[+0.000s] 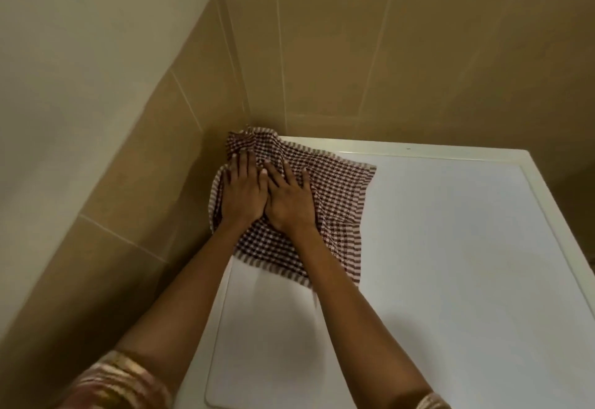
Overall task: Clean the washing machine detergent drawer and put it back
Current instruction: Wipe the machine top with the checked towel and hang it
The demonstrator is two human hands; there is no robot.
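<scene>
washer top (pixel 450 247): runs off right and bottom edges
cloth (pixel 341 189): middle hidden under left hand (pixel 241 194) and right hand (pixel 291 201)

Tiled walls (pixel 322 54) hem the cloth (pixel 338 189); machine top (pixel 450 247) rightward open.

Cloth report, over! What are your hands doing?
Left hand and right hand flat, pressing cloth on washer top. Drawer not in view. Nothing in the way.
</scene>
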